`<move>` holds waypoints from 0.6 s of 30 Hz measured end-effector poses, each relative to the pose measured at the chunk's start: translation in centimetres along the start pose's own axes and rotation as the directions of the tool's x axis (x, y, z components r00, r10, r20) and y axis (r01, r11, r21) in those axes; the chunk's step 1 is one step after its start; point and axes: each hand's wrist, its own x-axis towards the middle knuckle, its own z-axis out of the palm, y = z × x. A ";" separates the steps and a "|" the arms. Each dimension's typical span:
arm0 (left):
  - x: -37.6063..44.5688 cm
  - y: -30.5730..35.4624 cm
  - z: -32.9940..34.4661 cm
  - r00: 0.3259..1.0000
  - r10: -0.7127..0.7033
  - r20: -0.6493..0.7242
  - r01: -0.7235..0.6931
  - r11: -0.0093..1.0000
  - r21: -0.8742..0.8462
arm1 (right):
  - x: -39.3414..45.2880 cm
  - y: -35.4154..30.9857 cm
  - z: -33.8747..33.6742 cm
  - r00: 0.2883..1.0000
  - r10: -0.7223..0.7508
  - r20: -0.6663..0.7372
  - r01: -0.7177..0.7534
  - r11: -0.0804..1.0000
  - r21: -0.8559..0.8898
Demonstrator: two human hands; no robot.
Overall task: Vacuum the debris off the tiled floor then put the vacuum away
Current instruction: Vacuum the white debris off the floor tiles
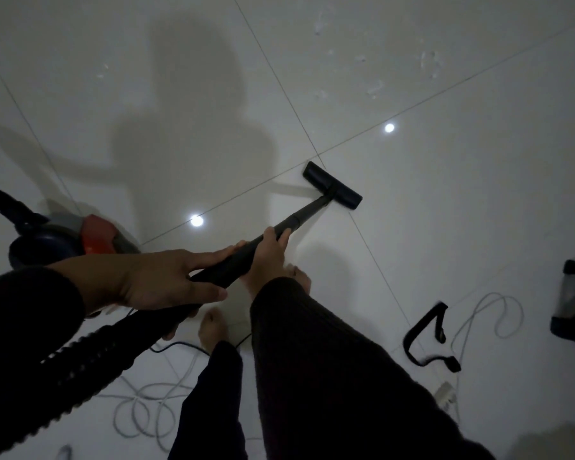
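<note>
Both hands held the vacuum's black wand: the left hand wrapped around its upper end by the ribbed hose, the right hand closed lower down. The floor head lay flat on the tiled floor, well short of the white debris ahead. The canister sat at left. The wand looked stiff and light; this two-handed hold seemed sound. No brand or writing was legible.

Both dark-sleeved arms reach forward; the left hand wraps its grip nearer the body, the right hand clasped further ahead.
</note>
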 end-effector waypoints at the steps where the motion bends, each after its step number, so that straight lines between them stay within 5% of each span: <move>1: 0.0 -0.5 0.0 1.000 -0.005 0.005 0.005 1.000 0.001 | -0.1 0.6 -0.1 1.000 0.000 -0.005 0.000 1.000 -0.009; 7: 0.7 -2.2 0.5 0.998 0.064 -0.021 -0.062 0.994 0.089 | 0.1 1.4 -1.3 0.996 -0.089 0.020 0.091 0.977 -0.192; 11: 2.0 -1.6 1.3 0.986 0.132 -0.100 -0.116 0.981 0.153 | 1.4 0.0 -0.9 1.000 -0.008 0.008 0.009 0.995 -0.102; 18: 5.8 0.2 3.4 0.971 0.101 -0.215 -0.113 0.992 -0.047 | 4.5 -4.2 -1.4 0.997 -0.013 0.072 0.034 0.955 -0.294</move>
